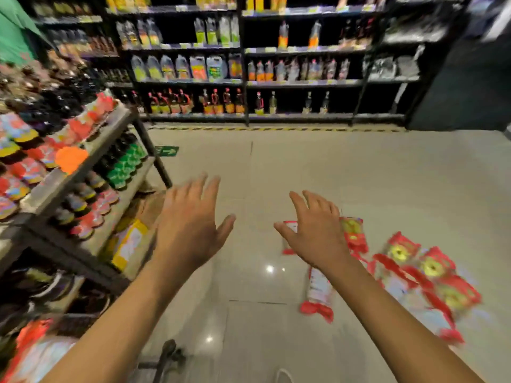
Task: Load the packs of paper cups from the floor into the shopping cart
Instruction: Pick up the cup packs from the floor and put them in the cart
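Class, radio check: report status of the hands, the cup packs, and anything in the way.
Both hands open, empty: left hand, right hand above the packs. Packs of paper cups on the floor. Nothing blocking them.

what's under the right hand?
Under the right hand, red packs of paper cups lie on the tiled floor. Hand and forearm cover parts of two packs; the hand is empty.
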`<state>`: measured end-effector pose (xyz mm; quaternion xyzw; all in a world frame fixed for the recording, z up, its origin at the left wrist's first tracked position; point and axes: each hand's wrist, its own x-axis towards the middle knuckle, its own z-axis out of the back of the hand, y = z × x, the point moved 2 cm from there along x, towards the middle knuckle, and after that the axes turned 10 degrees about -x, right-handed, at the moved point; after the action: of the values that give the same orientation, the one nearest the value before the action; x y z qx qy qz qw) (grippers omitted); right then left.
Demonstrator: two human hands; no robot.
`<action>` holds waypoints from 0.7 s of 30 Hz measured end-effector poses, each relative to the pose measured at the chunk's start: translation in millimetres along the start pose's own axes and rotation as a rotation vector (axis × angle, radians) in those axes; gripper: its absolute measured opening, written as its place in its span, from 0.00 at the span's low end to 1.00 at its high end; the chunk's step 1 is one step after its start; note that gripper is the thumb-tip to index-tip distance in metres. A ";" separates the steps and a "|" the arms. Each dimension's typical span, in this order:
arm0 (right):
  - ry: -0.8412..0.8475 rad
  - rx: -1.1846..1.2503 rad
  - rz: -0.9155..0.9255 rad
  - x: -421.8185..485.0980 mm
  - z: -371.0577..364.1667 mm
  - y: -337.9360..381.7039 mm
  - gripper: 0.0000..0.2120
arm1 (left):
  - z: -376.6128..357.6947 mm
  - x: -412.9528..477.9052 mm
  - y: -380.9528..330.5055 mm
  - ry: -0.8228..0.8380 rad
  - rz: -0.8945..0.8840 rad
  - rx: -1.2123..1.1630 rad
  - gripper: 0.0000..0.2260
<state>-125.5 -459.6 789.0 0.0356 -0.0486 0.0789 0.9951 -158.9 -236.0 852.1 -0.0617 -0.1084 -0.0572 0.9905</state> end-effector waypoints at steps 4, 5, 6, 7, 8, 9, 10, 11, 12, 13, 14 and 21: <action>0.003 0.019 -0.126 24.1 -11.3 -64.1 0.37 | -34.8 67.8 -48.8 0.054 -0.087 -0.045 0.35; 0.007 0.022 -0.159 30.2 -15.6 -76.5 0.37 | -44.2 83.2 -57.4 0.063 -0.110 -0.063 0.35; 0.015 0.018 -0.187 37.0 -20.8 -87.8 0.38 | -54.5 98.3 -64.1 0.077 -0.129 -0.076 0.35; 0.031 0.008 -0.211 44.7 -27.4 -98.1 0.38 | -66.4 112.6 -68.8 0.097 -0.146 -0.082 0.35; 0.051 -0.004 -0.232 52.2 -35.7 -106.9 0.39 | -79.5 126.7 -71.5 0.116 -0.163 -0.087 0.35; 0.068 -0.018 -0.255 59.3 -44.8 -114.8 0.39 | -93.5 140.4 -73.3 0.132 -0.182 -0.095 0.35; 0.079 -0.029 -0.280 66.8 -55.1 -121.6 0.39 | -107.6 154.0 -74.3 0.147 -0.201 -0.106 0.35; 0.086 -0.036 -0.303 74.4 -65.2 -127.6 0.38 | -122.5 167.6 -74.4 0.162 -0.221 -0.120 0.35; 0.097 -0.037 -0.323 83.0 -75.9 -132.2 0.37 | -138.5 181.5 -73.5 0.175 -0.243 -0.135 0.35; 0.113 -0.038 -0.341 92.1 -87.5 -135.7 0.36 | -155.7 195.4 -71.6 0.187 -0.264 -0.148 0.34; 0.132 -0.045 -0.359 102.8 -98.9 -138.6 0.36 | -173.6 209.9 -69.2 0.197 -0.287 -0.160 0.34; 0.298 -0.068 -0.481 172.7 -200.9 -162.0 0.35 | -316.7 304.1 -52.2 0.282 -0.415 -0.223 0.32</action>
<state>88.5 -576.9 597.0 0.0007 0.1052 -0.1566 0.9820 195.3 -360.5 618.5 -0.1381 0.0272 -0.2786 0.9500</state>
